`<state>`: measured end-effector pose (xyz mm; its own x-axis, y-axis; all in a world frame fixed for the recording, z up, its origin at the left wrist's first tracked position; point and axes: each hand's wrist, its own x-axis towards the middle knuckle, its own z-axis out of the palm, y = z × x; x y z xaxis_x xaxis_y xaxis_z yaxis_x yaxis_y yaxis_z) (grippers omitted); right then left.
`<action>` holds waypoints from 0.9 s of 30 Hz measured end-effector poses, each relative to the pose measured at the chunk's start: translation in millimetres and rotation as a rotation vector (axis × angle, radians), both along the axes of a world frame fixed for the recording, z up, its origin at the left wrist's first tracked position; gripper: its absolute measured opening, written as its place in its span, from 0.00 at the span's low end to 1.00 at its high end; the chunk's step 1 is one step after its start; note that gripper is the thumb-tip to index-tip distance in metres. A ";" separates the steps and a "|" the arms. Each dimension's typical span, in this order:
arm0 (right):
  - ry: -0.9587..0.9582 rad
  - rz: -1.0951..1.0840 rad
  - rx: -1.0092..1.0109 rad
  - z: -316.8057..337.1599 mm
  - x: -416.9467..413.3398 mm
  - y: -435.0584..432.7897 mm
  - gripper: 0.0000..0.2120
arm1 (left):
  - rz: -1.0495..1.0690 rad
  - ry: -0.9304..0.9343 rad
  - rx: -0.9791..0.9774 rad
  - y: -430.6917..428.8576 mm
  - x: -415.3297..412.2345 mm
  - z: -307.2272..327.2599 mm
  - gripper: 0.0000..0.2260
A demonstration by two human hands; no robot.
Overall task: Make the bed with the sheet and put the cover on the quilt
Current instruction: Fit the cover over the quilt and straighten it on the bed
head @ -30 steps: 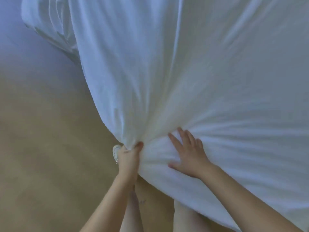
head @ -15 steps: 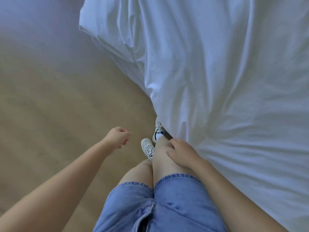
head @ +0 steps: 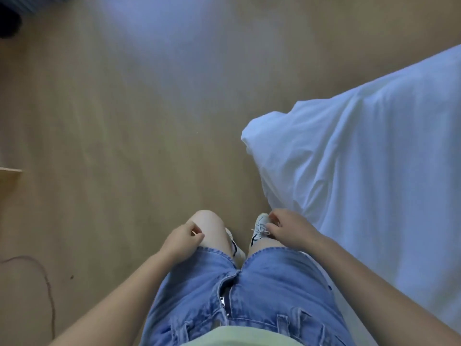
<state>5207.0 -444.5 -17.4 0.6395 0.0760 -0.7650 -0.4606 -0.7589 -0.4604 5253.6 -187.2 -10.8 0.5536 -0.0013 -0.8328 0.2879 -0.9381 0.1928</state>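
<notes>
The white sheet (head: 374,158) covers the bed on the right, and its bunched corner hangs down toward the floor near my right leg. My left hand (head: 182,242) hovers by my left thigh, fingers loosely curled, holding nothing. Just left of the sheet's edge, my right hand (head: 289,231) hangs over my right thigh with relaxed, curled fingers. It holds nothing and does not touch the sheet. No quilt or cover shows in this view.
Bare wooden floor (head: 124,121) fills the left and middle. A thin dark cable (head: 48,283) lies on it at the lower left. A wooden furniture edge (head: 10,171) juts in at the left, and a dark object (head: 10,18) sits at the top left.
My left hand let go of the gathered sheet corner and my right hand left the sheet. Both hands dropped to my thighs. The view turned left, away from the bed.
</notes>
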 end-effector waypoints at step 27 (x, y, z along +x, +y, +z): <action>0.073 -0.743 0.052 -9.4 441.3 -119.7 0.10 | -0.739 0.040 0.033 -159.7 604.9 -30.7 0.05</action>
<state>5648.3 -564.2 -26.7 0.4841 -0.3191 -0.8148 -0.8743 -0.2137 -0.4358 5858.5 -346.9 -41.6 0.3874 -0.3370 -0.8581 -0.4151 -0.8949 0.1640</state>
